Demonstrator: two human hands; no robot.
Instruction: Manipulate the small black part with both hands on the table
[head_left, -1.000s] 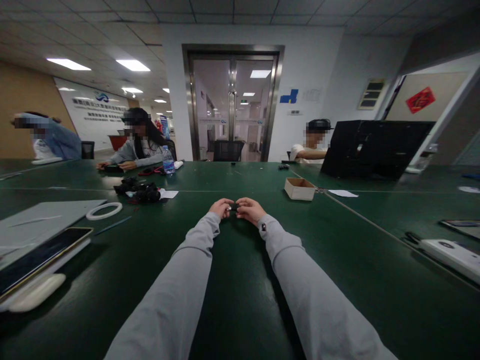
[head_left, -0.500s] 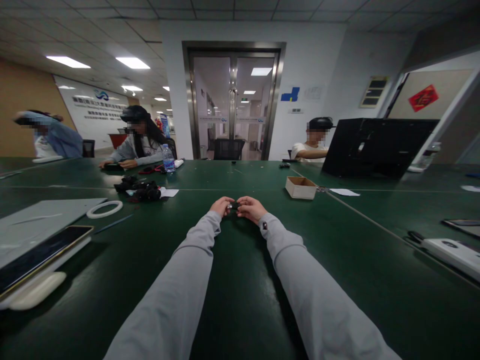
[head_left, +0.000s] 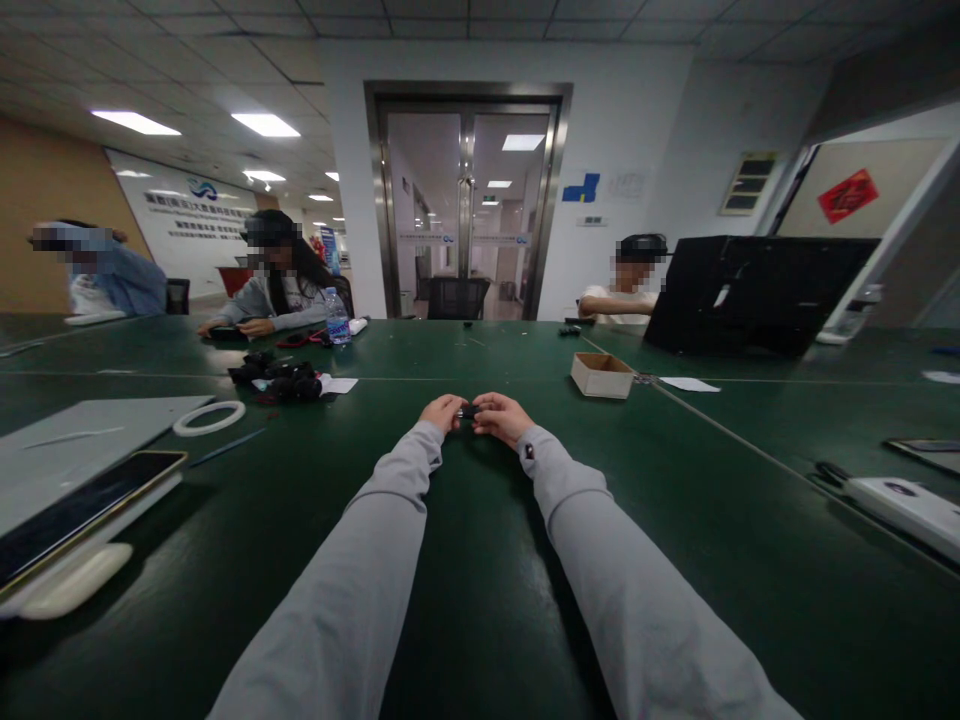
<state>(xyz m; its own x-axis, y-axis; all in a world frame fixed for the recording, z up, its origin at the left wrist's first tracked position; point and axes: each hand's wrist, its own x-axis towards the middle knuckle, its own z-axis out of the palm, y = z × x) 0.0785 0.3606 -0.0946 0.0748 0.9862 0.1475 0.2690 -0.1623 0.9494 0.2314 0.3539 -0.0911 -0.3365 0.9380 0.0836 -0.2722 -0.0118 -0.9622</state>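
Note:
Both my arms reach forward over the green table [head_left: 480, 560]. Between my fingertips is a small black piece with a shiny, silvery part [head_left: 468, 411]; it is too small to name. My left hand [head_left: 443, 411] pinches its left end, where the shiny part shows. My right hand [head_left: 505, 418] grips the black end from the right, with the fingers curled over it. Much of the piece is hidden behind the fingers. The two hands are close together but apart, just above the tabletop.
An open cardboard box [head_left: 602, 378] stands to the right, beyond my hands. A heap of black items [head_left: 281, 380] lies to the left. Nearer on the left are a white ring [head_left: 209, 419] and a phone [head_left: 82, 520]. A black monitor [head_left: 757, 295] and several people are farther back.
My hands stay in almost the same place, still holding the small black piece. Across the table at the right, a person's arm has lifted and shifted left.

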